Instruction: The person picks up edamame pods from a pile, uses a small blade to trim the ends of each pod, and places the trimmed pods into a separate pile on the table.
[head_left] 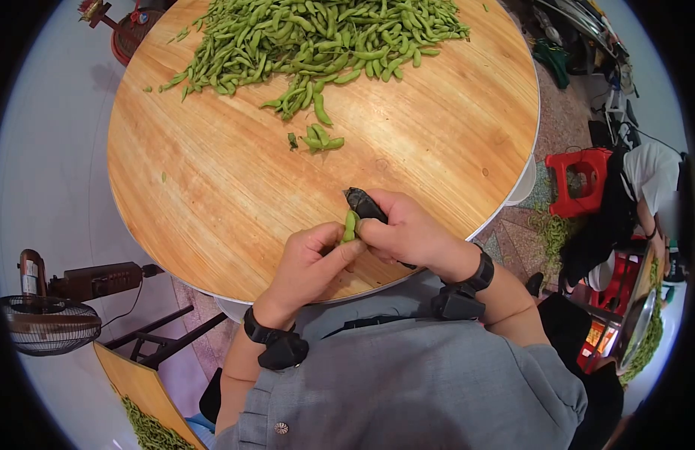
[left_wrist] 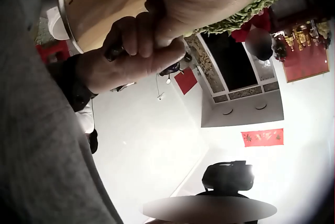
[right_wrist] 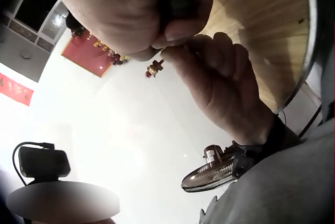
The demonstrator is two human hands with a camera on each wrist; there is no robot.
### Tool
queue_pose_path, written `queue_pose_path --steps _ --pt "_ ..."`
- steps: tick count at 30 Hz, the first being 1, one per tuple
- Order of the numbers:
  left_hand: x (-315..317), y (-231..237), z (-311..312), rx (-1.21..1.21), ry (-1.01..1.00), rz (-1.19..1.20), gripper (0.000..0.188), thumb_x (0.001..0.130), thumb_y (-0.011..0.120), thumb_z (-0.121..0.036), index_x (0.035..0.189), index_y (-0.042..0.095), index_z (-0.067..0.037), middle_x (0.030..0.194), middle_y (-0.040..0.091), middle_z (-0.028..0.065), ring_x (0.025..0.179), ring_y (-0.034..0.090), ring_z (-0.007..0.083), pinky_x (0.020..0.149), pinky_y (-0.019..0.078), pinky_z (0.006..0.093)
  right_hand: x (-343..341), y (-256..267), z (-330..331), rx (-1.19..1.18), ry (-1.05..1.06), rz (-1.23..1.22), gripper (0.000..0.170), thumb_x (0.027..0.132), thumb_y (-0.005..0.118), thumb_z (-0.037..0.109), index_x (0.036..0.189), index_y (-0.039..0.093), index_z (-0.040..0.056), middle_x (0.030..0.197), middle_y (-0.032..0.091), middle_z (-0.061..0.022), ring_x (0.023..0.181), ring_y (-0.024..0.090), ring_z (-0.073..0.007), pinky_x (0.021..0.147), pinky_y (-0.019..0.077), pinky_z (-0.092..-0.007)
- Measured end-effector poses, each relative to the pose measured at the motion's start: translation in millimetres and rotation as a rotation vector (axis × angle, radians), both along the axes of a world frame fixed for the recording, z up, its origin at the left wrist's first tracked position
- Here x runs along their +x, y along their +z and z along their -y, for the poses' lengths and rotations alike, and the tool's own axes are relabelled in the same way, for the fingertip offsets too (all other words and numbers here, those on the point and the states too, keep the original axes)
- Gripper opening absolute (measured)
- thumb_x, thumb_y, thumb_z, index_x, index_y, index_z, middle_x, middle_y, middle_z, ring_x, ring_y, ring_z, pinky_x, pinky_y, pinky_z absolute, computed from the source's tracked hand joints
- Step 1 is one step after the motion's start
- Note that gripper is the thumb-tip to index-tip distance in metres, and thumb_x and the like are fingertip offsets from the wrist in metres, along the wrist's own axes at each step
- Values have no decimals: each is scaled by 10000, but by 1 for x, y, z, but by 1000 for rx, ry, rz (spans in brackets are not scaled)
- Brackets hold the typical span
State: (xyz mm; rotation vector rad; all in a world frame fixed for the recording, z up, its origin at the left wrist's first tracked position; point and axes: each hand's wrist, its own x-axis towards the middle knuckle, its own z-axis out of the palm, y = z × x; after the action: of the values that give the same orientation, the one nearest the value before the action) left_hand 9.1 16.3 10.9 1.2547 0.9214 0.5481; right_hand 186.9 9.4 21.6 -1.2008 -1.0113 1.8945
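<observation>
Left hand (head_left: 301, 264): clamped on green soybean pod (head_left: 350, 224), between hands | Right hand (head_left: 413, 231): clamped on black hand tool (head_left: 368, 206), beside pod | Pod heap (head_left: 310, 41): beyond grip | Step, judged: single-pod trimming | Next move calls for: steady pod, fingertips clear of tool

Bright head view, fisheye-curved with black corners; softer wrist views, white walls glaring.

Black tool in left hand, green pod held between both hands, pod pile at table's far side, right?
Wrong hand: the black tool is in the right hand, not the left hand, per the head view. Green pod between both hands and pod pile at far side stand.
</observation>
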Motion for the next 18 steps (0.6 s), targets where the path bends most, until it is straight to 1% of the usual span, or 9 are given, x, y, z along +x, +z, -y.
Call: queue_pose_path --steps 2,3,5,6,8,12,14,15,18 --pt "-3 5 -1 -271 -52 27 183 882 563 -193 878 567 -10 642 565 16 517 465 50 473 354 181 2 3 1 14 29 -53 66 800 494 93 847 492 46 603 493 1 435 421 -49 385 329 -205" --pt "-3 3 0 -272 -54 29 183 882 563 -193 878 567 -10 642 565 16 517 465 50 473 354 181 2 1 1 12 28 -51 66 800 494 93 847 492 46 603 493 1 435 421 -49 385 329 -205" --pt "-4 -3 1 -399 -68 265 273 919 496 -272 891 568 -10 624 560 31 477 444 49 455 346 173 3 -3 0 -5 56 -119 70 798 480 73 861 493 45 612 495 0 439 424 -47 384 329 -203" --pt "-5 -4 2 -396 -68 268 273 919 496 -272 891 568 -10 624 560 31 477 444 49 455 346 173 4 -2 0 -3 57 -116 70 798 480 73 861 493 45 612 495 0 439 424 -47 384 329 -203" --pt "-8 -8 3 -546 -85 495 366 944 419 -342 907 563 -8 610 549 37 456 427 51 436 333 167 6 0 1 -91 46 -239 82 799 462 55 873 495 45 612 496 2 439 427 -47 382 328 -203" --pt "-7 -13 4 -470 -66 366 377 951 384 -356 917 550 -20 623 551 36 464 425 51 432 326 163 2 -2 0 -76 30 -152 84 806 449 54 872 500 44 603 491 12 439 428 -47 387 330 -204" --pt "-1 -11 5 -435 111 234 296 949 411 -310 912 524 -38 625 524 14 477 431 45 429 326 163 0 -10 0 16 41 -39 75 816 457 74 867 503 43 589 477 24 442 428 -45 395 333 -205" --pt "1 -8 6 -433 115 237 296 949 411 -310 912 524 -38 625 524 14 477 431 45 429 326 163 0 -9 0 17 45 -37 75 816 457 74 867 503 43 589 477 24 442 428 -45 395 333 -205" --pt "4 -1 7 -259 263 188 193 935 461 -242 900 498 -55 621 484 -14 481 427 32 416 322 168 -3 -4 -1 7 70 -42 68 825 472 97 856 504 45 580 465 31 445 429 -45 400 332 -205"
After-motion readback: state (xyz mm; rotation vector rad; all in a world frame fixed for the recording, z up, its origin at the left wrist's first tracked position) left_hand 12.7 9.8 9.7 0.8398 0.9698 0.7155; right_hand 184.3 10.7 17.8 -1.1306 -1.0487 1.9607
